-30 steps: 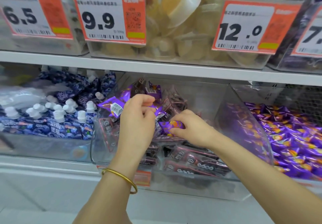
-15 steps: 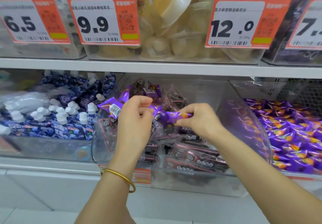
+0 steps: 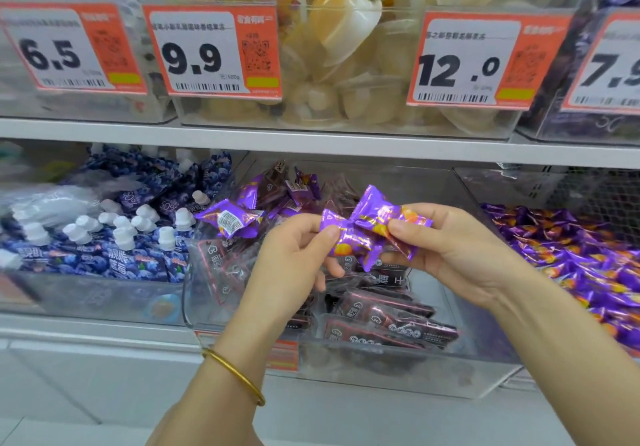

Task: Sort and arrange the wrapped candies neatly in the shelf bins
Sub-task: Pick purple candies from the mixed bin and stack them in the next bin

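Observation:
My left hand (image 3: 294, 258) grips several purple wrapped candies (image 3: 360, 230), one of which (image 3: 230, 220) sticks out to the left past its knuckles. My right hand (image 3: 450, 251) pinches the right end of the same bunch with thumb and fingers. Both hands hover in front of the clear middle bin (image 3: 398, 366), which holds dark maroon candy packets (image 3: 388, 321) with a few purple candies (image 3: 304, 185) at the back. The bin on the right (image 3: 588, 255) is full of matching purple and orange candies.
The left bin holds blue drink pouches with white caps (image 3: 121, 237). Above the white shelf (image 3: 311, 140) stand clear bins of yellow jelly cups (image 3: 346, 29) with orange price tags reading 6.5, 9.9, 12.0. A gold bangle (image 3: 235, 374) circles my left wrist.
Both hands have lifted up out of the middle bin. My right hand picked a purple candy from the pile and brought it to the bunch in my left hand.

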{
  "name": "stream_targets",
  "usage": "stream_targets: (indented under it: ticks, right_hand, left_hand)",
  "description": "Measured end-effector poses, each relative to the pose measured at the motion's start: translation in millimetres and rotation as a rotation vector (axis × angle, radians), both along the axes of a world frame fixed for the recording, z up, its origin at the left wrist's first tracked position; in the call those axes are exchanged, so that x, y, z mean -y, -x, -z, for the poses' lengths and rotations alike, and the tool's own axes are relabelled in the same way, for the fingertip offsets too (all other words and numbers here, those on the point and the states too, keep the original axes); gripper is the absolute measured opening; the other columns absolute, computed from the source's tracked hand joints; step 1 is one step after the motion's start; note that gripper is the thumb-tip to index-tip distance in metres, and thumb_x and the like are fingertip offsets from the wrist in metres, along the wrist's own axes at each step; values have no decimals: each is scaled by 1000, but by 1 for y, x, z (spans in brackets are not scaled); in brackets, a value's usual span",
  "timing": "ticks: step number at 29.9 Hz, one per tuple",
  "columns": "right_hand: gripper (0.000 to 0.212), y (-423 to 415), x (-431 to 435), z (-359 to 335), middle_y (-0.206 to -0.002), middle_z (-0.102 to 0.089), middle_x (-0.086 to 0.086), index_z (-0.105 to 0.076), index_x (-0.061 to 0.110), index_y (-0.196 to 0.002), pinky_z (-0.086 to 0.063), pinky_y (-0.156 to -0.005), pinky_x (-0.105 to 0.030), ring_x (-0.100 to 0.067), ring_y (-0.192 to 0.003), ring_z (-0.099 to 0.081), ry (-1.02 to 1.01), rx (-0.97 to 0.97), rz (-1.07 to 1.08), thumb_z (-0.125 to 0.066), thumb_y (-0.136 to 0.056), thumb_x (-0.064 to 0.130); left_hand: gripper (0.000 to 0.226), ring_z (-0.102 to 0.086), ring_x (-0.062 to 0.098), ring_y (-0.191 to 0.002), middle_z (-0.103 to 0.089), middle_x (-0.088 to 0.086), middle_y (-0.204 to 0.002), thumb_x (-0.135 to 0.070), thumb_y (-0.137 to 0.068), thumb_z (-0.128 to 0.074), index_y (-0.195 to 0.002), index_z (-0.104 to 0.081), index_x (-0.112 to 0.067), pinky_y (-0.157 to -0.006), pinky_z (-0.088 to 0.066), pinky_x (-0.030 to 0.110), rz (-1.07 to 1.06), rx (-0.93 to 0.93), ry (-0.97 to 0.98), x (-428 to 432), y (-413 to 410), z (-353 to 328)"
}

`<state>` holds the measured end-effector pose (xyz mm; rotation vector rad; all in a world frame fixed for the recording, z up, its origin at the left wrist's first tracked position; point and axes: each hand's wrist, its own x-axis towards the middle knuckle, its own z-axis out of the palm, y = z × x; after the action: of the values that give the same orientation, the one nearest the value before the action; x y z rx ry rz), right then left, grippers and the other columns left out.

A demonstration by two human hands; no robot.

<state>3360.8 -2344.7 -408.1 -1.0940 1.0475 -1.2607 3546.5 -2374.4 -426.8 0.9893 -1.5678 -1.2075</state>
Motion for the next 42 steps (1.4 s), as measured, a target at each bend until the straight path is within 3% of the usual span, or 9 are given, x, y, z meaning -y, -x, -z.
stream_targets:
  ticks: [6,10,16,21,24,28,35,39,42]
  right_hand:
    - [39,-11,-4,-2,-82,-67,-12,-67,1,-88,-50,-67,-24,-19,-72,-58,48,-323,19,-80,-56,19]
    - [22,-7,-9,-7,-74,-64,-6,-59,13,-69,-48,-67,-30,-18,-68,-58,100,-425,82,-79,-62,8]
    - [57,27,-42,-23,-111,-62,9,-55,32,-113,-51,-89,-26,-3,-100,-61,170,-763,107,-82,-66,16]
    - [38,86,-83,-39,-87,-71,7,-71,22,-100,-50,-74,-24,-1,-77,-62,167,-975,180,-83,-65,19]
    - [40,134,-106,-34,-90,-72,5,-68,19,-101,-51,-78,-25,-9,-85,-66,155,-903,296,-83,-64,9]
    - [39,211,-126,-22,-86,-68,7,-64,22,-99,-47,-74,-19,-9,-81,-63,86,-980,466,-82,-66,15]
    - [47,329,-79,-5,-118,-54,-15,-46,5,-123,-33,-91,-35,-34,-113,-49,-77,-1721,491,-62,-88,32]
    - [59,359,-36,10,-146,-33,-16,-33,7,-140,-28,-110,-38,-32,-136,-27,-150,-1927,332,-57,-91,30]
    - [54,371,-7,18,-141,-41,-14,-40,9,-137,-40,-103,-36,-31,-128,-41,-186,-1923,285,-62,-88,19]
  left_hand:
    - [24,-68,19,-61,-69,15,-77,-21,-95,-48,-93,-56,1,-52,-55,23,104,-302,-248,0,5,-4]
    - [29,-68,16,-72,-70,11,-90,-21,-80,-62,-100,-59,0,-61,-56,24,185,-239,-128,-5,15,-1]
    - [6,-68,15,-69,-70,6,-81,-5,-84,-62,-89,-59,-3,-62,-58,29,248,-180,23,-23,55,-5]
    - [12,-69,21,-72,-71,7,-79,-10,-78,-72,-82,-62,-13,-66,-57,32,362,-50,192,-44,130,-16]
    - [25,-69,20,-72,-71,4,-80,-27,-67,-78,-82,-59,-17,-69,-58,40,375,22,196,-53,185,-22]
    - [25,-68,29,-84,-66,11,-95,-18,-78,-74,-95,-57,-11,-76,-56,46,475,112,154,-54,262,-20]
    - [41,-42,32,-124,-48,16,-131,-30,-95,-44,-127,-49,-5,-102,-35,39,406,879,662,6,367,13]
    - [53,-11,21,-144,-16,3,-156,-40,-98,-29,-146,-24,-18,-114,-18,45,433,1124,725,25,401,28]
    - [55,-4,19,-145,-8,-1,-158,-46,-99,-21,-149,-14,-26,-114,-9,46,447,1195,681,32,406,38]
